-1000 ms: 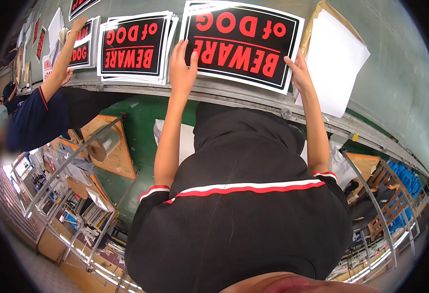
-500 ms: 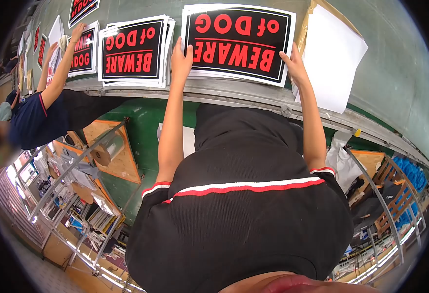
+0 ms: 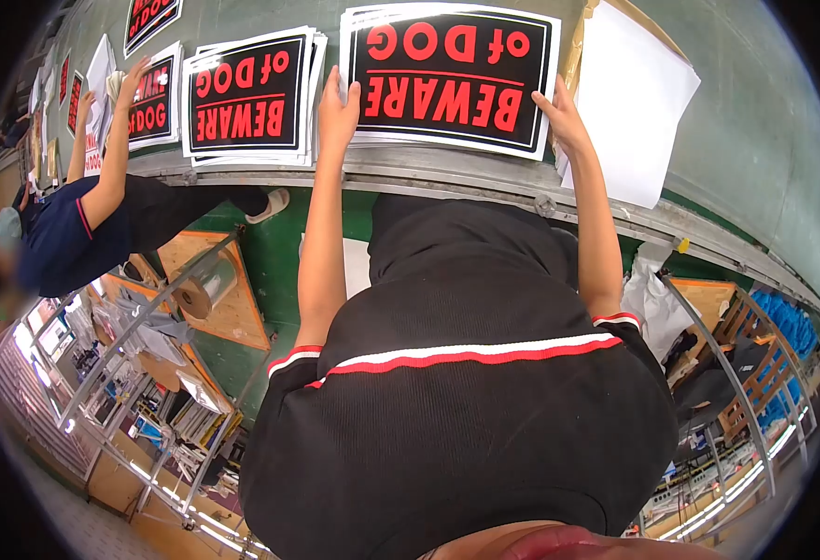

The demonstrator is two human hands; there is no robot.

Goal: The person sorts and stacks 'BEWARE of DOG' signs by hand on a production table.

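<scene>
A black sign (image 3: 449, 79) with a white border and red "BEWARE of DOG" lettering lies upside down to my view on the long table, with white sheet edges under its lower side. My left hand (image 3: 339, 107) is at its left edge, thumb up and fingers close to the border. On the opposite edge, my right hand (image 3: 560, 114) pinches the sign between thumb and fingers. A stack of similar signs (image 3: 246, 96) sits to the left of my left hand. Just right of my right hand is a pile of blank white sheets (image 3: 636, 107) on brown paper.
The table's metal rail (image 3: 447, 181) runs between my body and the signs. At the left, a co-worker in a dark blue shirt (image 3: 69, 224) handles other signs (image 3: 155, 101). Below stand racks and a wooden board with a roll (image 3: 206, 288).
The sign and both my hands have shifted slightly left and up in view. My left hand has moved a little outward at the sign's edge. The co-worker's hands have moved, and a foot now shows.
</scene>
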